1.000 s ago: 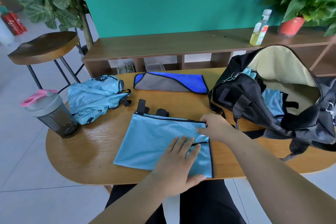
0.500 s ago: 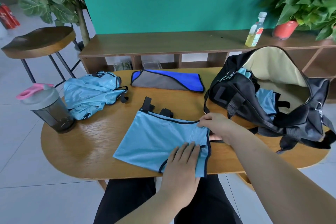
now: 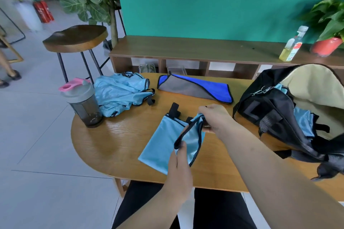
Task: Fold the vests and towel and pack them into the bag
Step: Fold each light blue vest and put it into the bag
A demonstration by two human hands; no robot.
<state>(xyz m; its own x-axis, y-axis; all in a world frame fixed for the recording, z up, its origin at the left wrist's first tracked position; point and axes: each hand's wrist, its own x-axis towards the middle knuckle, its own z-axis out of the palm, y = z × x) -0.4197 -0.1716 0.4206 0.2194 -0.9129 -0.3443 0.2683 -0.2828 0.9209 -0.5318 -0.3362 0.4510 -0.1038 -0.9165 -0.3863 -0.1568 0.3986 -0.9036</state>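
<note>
A light blue vest (image 3: 163, 143) with black trim lies on the wooden table (image 3: 115, 145) in front of me. My left hand (image 3: 179, 171) pinches its near right corner and my right hand (image 3: 214, 117) grips its far right corner, both lifting that edge up and over to the left. A second light blue vest (image 3: 121, 93) lies crumpled at the back left. A blue and grey towel (image 3: 193, 88) lies folded at the back. The black bag (image 3: 279, 113) stands open at the right with a light blue vest (image 3: 303, 121) inside it.
A dark shaker bottle (image 3: 82, 102) with a pink lid stands at the table's left edge. Behind are a wooden stool (image 3: 76, 38), a low shelf (image 3: 186, 50) with a yellow bottle (image 3: 293, 46) and a potted plant (image 3: 327, 24).
Both hands went from lying on the vest's right side to gripping its right edge and raising it off the table toward the left. The camera turned left.
</note>
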